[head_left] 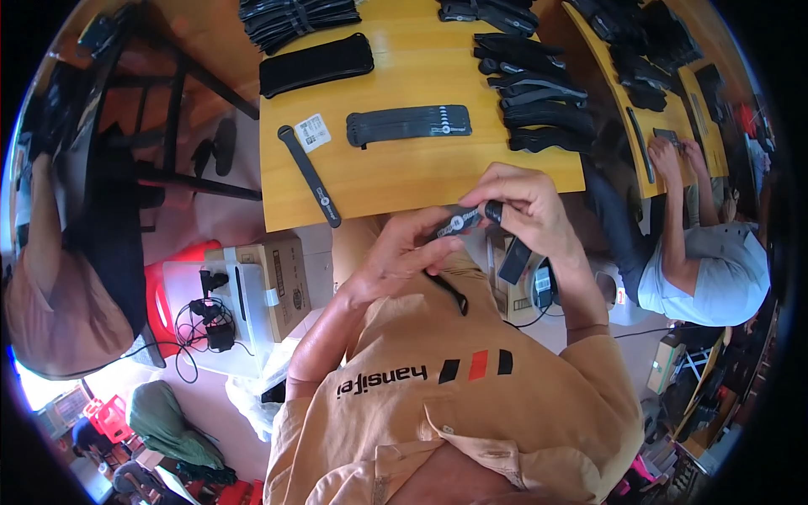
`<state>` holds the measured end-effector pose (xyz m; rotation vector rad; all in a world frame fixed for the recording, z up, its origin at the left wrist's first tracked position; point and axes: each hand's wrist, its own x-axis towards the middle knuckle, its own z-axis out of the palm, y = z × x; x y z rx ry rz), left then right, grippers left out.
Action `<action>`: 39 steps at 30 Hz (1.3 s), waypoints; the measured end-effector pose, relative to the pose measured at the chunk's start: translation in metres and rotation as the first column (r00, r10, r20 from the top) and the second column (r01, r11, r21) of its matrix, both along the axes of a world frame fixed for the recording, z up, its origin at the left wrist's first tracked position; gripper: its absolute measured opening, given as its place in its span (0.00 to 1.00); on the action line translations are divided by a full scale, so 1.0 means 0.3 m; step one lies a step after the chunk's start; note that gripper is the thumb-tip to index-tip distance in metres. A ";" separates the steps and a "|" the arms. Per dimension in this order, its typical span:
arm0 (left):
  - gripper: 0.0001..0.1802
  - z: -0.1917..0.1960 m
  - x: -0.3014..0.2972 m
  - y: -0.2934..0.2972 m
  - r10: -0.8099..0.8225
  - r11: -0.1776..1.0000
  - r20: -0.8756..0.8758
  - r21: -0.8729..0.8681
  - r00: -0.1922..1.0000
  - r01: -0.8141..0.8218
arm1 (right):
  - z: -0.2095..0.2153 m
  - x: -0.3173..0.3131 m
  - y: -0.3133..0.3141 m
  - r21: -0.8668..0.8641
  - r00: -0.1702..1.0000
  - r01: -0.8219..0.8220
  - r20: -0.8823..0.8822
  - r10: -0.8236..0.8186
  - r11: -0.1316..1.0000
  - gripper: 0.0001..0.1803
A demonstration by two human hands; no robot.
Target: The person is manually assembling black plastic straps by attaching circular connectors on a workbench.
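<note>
Just in front of the table edge, my left hand (pixel 410 255) is closed on a black strap (pixel 459 222) with white print. My right hand (pixel 532 209) pinches the same strap near its curled end, thumb and fingers together. A dark flat strip (pixel 514 261) hangs below my right hand; I cannot tell if it is part of that strap. On the table, a single black strap (pixel 313 181) with a loop at its top lies slanted on the left. A neat stack of similar straps (pixel 404 126) lies in the middle, near a white printed label (pixel 312 132).
A black pouch-like bundle (pixel 316 65) and piles of black straps (pixel 539 93) fill the back and right of the yellow table (pixel 387 181). Cardboard boxes (pixel 286 286) and tangled cables (pixel 210 320) stand lower left. People sit on both sides; one (pixel 699 269) works at another table.
</note>
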<state>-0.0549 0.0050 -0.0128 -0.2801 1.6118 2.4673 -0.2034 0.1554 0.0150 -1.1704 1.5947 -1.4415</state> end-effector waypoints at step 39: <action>0.06 -0.361 -0.200 -0.346 0.715 0.593 0.014 -0.541 0.699 -0.596 | -0.478 -0.250 -0.133 0.215 0.695 0.699 0.025 -0.719 0.682 0.11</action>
